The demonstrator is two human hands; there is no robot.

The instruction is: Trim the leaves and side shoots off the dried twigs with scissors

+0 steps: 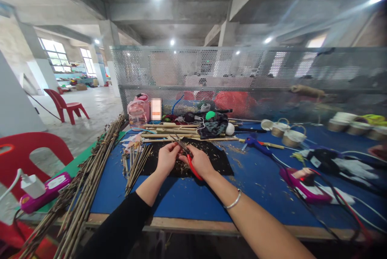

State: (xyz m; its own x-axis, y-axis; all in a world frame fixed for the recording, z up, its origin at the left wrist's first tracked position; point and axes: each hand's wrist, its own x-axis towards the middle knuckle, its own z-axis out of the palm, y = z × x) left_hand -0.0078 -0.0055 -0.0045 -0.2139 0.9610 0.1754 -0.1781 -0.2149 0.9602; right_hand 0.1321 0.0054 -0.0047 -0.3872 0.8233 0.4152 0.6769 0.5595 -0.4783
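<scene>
Closest to the camera, at the lower edge: black sleeve (pixel 121 226) on the left arm and bare right forearm (pixel 260 226), with a silver bangle (pixel 236 201) near the wrist. Beyond, over the middle of the tabletop (pixel 256 198), right grip (pixel 196 161) closed around red-handled scissors (pixel 192 166), blades (pixel 182 144) pointing away and toward the left. Just beside the blades, left grip (pixel 168 156) with fingers curled inward; cannot tell how far shut or whether around anything. Beneath both, a black sheet (pixel 222 166) strewn with pale chips. To its left, partly over the edge, a sheaf of thin sticks (pixel 138 172); farther left, a long bundle of dry stems (pixel 90 178). Behind the sheet, thicker canes (pixel 169 130) laid crosswise, near a green ball (pixel 210 115) and white ball (pixel 229 129). To the right, a blue glue gun (pixel 256 145), then a purple power strip (pixel 310 192) nearer the camera.
</scene>
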